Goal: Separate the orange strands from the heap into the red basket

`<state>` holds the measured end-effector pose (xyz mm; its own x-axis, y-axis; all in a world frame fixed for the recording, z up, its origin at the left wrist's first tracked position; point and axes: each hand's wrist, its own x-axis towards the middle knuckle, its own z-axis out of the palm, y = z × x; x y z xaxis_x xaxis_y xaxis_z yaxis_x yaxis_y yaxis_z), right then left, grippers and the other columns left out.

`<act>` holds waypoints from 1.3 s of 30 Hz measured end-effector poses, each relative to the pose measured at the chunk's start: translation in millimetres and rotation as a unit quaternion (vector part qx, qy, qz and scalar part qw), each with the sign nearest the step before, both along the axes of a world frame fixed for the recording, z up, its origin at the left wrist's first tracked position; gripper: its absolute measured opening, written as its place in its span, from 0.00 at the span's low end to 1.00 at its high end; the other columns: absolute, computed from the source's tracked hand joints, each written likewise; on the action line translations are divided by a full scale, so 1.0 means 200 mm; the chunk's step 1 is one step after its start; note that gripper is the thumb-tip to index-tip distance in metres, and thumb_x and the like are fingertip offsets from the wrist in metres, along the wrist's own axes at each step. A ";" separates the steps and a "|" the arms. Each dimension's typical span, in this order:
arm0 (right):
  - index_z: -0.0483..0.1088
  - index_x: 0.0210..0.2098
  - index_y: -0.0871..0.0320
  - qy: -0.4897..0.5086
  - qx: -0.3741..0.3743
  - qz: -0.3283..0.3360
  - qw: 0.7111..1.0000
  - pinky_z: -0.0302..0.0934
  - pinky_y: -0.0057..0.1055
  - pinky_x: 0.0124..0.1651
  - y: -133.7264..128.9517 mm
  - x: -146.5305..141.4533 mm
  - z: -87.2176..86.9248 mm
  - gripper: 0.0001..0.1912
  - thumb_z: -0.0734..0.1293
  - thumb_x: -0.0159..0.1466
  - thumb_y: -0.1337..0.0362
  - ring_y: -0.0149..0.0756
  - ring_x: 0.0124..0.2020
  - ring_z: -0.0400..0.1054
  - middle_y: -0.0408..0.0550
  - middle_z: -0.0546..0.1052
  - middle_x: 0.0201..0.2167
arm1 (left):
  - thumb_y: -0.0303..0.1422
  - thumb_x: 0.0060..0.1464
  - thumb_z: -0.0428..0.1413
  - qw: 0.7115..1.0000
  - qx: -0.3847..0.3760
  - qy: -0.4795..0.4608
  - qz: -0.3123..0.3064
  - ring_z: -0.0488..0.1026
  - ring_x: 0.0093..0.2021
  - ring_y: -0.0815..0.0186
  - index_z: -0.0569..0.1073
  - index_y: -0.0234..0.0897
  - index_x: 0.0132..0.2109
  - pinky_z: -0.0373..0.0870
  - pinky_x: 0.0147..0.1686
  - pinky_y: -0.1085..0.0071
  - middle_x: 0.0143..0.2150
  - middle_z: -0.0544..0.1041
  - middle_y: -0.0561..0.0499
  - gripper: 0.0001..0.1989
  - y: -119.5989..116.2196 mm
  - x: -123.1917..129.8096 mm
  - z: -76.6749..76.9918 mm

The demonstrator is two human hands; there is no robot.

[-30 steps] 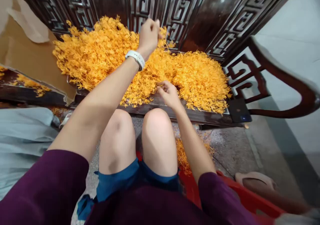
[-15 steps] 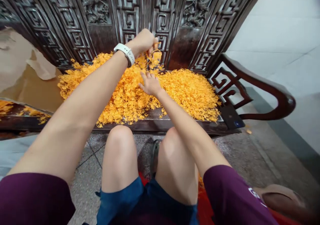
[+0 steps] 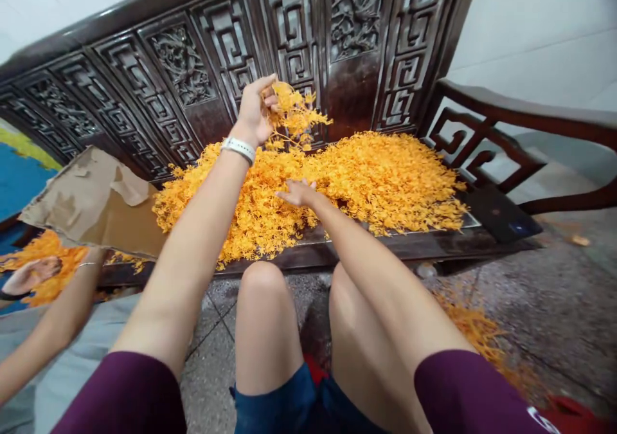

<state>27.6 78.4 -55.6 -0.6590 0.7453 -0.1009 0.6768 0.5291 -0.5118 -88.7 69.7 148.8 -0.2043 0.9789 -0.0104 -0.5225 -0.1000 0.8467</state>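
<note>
A wide heap of small orange-yellow plastic flower pieces point(image 3: 385, 177) lies on the dark wooden bench. Raised above the heap, my left hand point(image 3: 258, 109), with a white watch at its wrist, grips a loose bunch of orange flower sprigs point(image 3: 296, 112) between thumb and fingers. Pieces of the bunch hang to the right of that hand. Lower down, my right hand point(image 3: 296, 193) rests at the middle of the heap with its fingers stretched out, touching the pieces and holding nothing that I can see.
The carved bench back point(image 3: 294, 35) rises behind the heap. A torn cardboard sheet point(image 3: 96, 196) stands at the left, past it another person's hand point(image 3: 33, 273) over more orange pieces. A black phone point(image 3: 501, 215) lies by the armrest point(image 3: 525, 125). Orange strands point(image 3: 472, 331) lie on the floor.
The view has swung left, bringing the other person's arms in. My left hand has turned and spread the bunch, which shows more fully. My right hand stays at the heap.
</note>
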 end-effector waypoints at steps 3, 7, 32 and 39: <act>0.68 0.67 0.60 0.078 -0.020 -0.019 0.997 0.56 0.75 0.67 0.05 0.15 0.03 0.36 0.63 0.70 0.42 0.73 0.71 0.62 0.69 0.73 0.67 | 0.47 0.72 0.49 0.998 0.057 0.025 0.027 0.76 0.31 0.64 0.79 0.47 0.51 0.72 0.35 0.68 0.24 0.73 0.52 0.17 -0.05 0.03 -0.18; 0.69 0.66 0.63 0.190 -0.043 -0.045 0.980 0.73 0.61 0.55 0.11 0.42 0.07 0.27 0.61 0.70 0.59 0.60 0.54 0.77 0.68 0.81 0.53 | 0.37 0.74 0.46 0.997 0.059 0.049 0.001 0.76 0.31 0.71 0.79 0.45 0.50 0.74 0.39 0.73 0.29 0.76 0.53 0.16 -0.16 0.07 -0.48; 0.75 0.36 0.55 0.442 -0.376 -0.044 0.813 0.67 0.47 0.38 -0.10 0.49 0.19 0.09 0.66 0.56 0.70 0.34 0.24 0.58 0.43 0.62 0.23 | 0.37 0.74 0.46 0.995 -0.017 -0.048 0.082 0.71 0.22 0.69 0.70 0.52 0.72 0.75 0.31 0.74 0.19 0.66 0.56 0.24 -0.44 -0.05 -0.84; 0.79 0.36 0.57 0.377 -0.364 -0.011 0.852 0.59 0.37 0.27 -0.17 0.36 0.18 0.06 0.76 0.59 0.65 0.33 0.23 0.62 0.46 0.70 0.23 | 0.32 0.74 0.45 0.988 0.005 -0.023 0.156 0.65 0.19 0.72 0.64 0.53 0.76 0.71 0.31 0.75 0.25 0.73 0.56 0.27 -0.41 -0.40 -0.93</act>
